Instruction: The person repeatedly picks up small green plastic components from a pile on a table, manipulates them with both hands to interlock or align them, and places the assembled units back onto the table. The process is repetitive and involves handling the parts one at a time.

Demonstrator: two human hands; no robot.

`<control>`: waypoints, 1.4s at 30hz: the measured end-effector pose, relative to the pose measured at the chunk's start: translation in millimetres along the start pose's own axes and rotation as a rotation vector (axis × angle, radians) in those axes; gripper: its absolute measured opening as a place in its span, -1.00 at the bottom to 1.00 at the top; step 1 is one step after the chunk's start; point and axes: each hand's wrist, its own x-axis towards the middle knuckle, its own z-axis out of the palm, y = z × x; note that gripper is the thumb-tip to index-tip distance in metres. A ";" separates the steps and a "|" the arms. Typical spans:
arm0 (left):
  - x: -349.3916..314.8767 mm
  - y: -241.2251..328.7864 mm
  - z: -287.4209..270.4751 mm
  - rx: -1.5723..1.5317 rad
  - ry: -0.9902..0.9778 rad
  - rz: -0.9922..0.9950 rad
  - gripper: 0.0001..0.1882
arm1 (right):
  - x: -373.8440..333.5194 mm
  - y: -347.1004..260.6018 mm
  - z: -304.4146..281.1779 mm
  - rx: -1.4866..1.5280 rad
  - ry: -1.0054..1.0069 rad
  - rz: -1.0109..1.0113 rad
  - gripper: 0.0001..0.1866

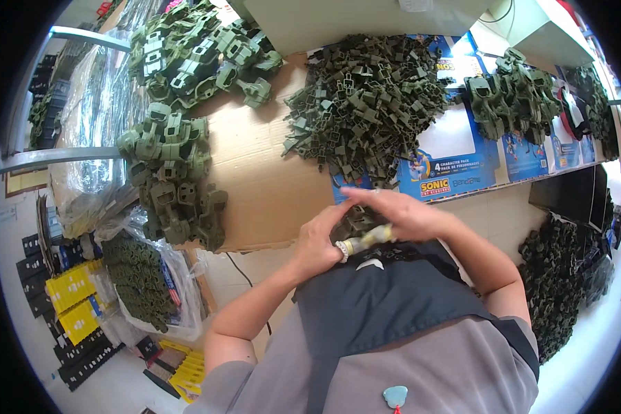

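Note:
Close in front of my dark apron, an olive-green moulded plastic part sits between my two hands. My left hand is closed around its left side. From the right, my right hand curves over it, and its fingertips meet the left ones above the part. A yellowish-white wrapping shows at the thumbs. Much of the part is hidden by my hands, so its exact shape does not show.
A big heap of small green plastic pieces lies just beyond my hands on printed blue card. Larger green shells are stacked on brown cardboard to the left and at right. A pale cabinet overhangs the far side.

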 end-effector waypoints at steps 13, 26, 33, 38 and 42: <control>48.5 15.5 -14.5 -0.050 0.009 0.268 -0.08 | -13.1 14.6 -39.5 0.331 0.407 0.150 -0.15; 39.3 22.2 0.4 0.021 -0.187 0.208 -0.36 | -36.9 -21.2 -25.8 -0.021 0.304 0.120 -0.05; 28.6 7.4 -18.5 0.405 -0.145 0.302 -0.22 | -54.5 -1.2 -4.0 0.221 0.466 0.196 -0.15; 23.0 12.9 -19.5 -0.446 0.046 0.098 -0.04 | -86.3 5.2 -15.5 0.575 0.578 0.103 -0.22; 24.1 16.4 -16.9 -0.048 0.020 0.281 -0.08 | -95.5 2.7 -0.2 0.637 0.659 0.112 -0.32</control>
